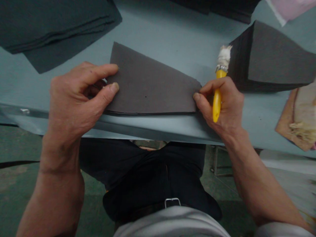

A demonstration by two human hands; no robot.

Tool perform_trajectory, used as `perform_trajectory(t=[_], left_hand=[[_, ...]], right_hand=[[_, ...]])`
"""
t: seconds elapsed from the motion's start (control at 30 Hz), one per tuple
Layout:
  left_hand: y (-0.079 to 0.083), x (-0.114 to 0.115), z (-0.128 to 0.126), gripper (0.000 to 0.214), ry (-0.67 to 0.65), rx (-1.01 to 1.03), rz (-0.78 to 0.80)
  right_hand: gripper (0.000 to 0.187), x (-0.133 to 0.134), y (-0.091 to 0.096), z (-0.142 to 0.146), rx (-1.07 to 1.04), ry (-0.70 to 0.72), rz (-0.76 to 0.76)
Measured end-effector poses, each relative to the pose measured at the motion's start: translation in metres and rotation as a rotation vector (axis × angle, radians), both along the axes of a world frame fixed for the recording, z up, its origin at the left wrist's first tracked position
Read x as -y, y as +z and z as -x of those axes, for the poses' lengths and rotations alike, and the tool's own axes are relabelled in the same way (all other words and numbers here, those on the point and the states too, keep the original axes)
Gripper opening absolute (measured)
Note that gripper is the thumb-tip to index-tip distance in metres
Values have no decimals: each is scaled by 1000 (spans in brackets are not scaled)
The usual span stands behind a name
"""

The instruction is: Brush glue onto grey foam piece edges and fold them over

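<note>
A dark grey, flat tapered piece (153, 82), which looks like folded or layered sheet material, lies near the table's front edge. My left hand (79, 92) grips its left edge, with thumb and forefinger on top and the other fingers partly hidden behind. At the narrower right end, my right hand (222, 102) pinches the corner between thumb and forefinger. That same hand also holds a yellow-handled brush (217, 98), its whitish, caked bristles pointing away from me.
A tall stack of similar dark pieces (278, 59) stands at the right. Dark sheets (56, 26) lie at the back left, and more dark material (222, 6) at the back. A brown board with a glue-crusted pale item (296, 121) sits at the right edge of the table (158, 126).
</note>
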State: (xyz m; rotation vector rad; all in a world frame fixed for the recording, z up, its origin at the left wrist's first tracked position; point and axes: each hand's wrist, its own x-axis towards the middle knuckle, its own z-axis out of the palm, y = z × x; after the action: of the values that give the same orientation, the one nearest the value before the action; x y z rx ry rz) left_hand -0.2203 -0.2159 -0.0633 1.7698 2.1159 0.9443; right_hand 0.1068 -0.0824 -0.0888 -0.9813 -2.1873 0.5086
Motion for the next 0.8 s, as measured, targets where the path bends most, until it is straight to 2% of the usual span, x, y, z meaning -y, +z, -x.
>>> perform_trajectory(t=[0.33,0.8], left_hand=[[7,1,-9,45,52,-2,48],[2,0,-10,54,43,-56,24]], right_hand=[[20,-5,-8,-6,42,-3,-11],[17,-4,-8,-5,27,-7,-20]])
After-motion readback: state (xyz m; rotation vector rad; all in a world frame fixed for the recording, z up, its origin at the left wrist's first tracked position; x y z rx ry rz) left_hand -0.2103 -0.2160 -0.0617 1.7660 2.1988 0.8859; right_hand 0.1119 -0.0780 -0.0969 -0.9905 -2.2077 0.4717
